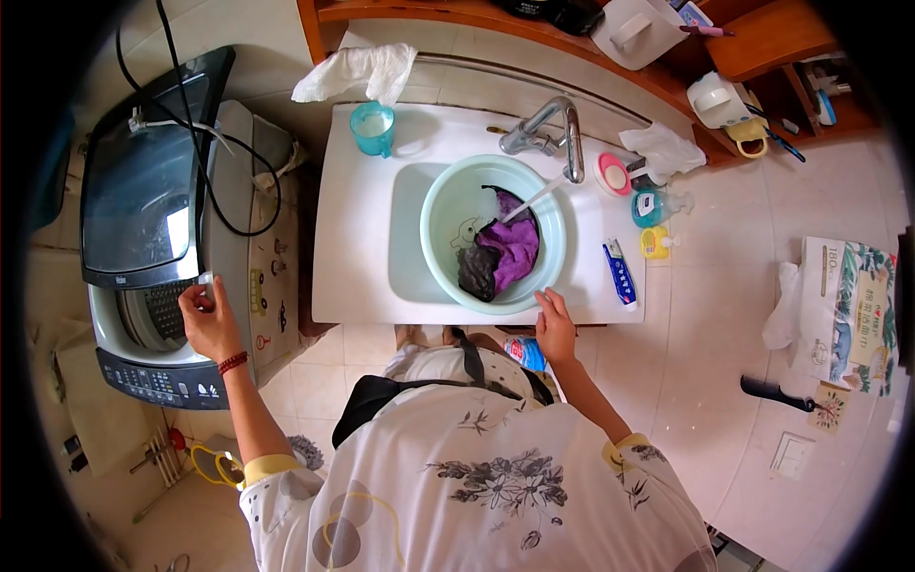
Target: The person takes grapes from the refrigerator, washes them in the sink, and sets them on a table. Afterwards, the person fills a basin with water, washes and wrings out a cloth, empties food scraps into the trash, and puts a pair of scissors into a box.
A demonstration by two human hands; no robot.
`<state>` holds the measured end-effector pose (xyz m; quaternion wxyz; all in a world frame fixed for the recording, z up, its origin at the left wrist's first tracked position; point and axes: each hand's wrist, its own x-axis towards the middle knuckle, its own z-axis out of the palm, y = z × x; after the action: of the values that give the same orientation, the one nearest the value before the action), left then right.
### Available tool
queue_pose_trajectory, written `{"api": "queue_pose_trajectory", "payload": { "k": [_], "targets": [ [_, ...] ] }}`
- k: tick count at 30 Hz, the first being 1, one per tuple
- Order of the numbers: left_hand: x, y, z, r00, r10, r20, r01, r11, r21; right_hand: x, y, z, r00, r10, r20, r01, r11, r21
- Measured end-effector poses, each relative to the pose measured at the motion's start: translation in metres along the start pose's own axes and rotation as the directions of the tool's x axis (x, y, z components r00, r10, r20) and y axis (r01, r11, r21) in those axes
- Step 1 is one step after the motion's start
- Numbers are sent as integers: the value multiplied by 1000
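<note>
My left hand [211,324] is raised at the washing machine's front right edge, fingers pinched around something small and whitish that I cannot make out. Near the front rim of the light green basin [435,262], my right hand [555,329] has its fingers loosely apart and holds nothing. The basin stands over the white sink [405,243]. Purple cloth [519,250] and dark cloth [476,272] lie wet inside it. Water runs from the chrome faucet [572,143] onto the purple cloth.
The washing machine [152,386] stands left, its dark lid [143,205] raised. The counter holds a teal cup [373,131], pink soap dish [612,175], blue soap bottle [648,206], yellow bottle [655,242] and toothpaste tube [619,273]. Wooden shelves [762,48] are at the upper right.
</note>
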<state>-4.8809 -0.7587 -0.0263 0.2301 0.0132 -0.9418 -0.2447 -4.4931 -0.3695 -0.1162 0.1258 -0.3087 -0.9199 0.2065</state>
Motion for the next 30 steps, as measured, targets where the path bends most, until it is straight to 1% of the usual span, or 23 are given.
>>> {"api": "queue_pose_trajectory", "payload": {
  "k": [7, 10, 13, 25, 30],
  "targets": [
    [0, 2, -1, 1000, -5, 1, 5, 1000, 13, 1, 0, 1, 1000, -2, -1, 2, 1000, 0],
    [0, 0, 0, 1000, -8, 7, 8, 1000, 2, 1, 0, -1, 1000, 12, 26, -13, 1000, 27],
    [1, 0, 0, 1000, -3, 4, 3, 1000, 0, 0, 1, 1, 1000, -3, 0, 3, 1000, 11],
    [1, 0, 0, 1000, -9, 4, 9, 1000, 23, 0, -1, 0, 1000, 16, 10, -16, 1000, 26],
    [0, 0, 0, 1000, -14, 6, 13, 1000, 18, -1, 1, 2, 1000, 12, -10, -12, 1000, -1]
  ]
}}
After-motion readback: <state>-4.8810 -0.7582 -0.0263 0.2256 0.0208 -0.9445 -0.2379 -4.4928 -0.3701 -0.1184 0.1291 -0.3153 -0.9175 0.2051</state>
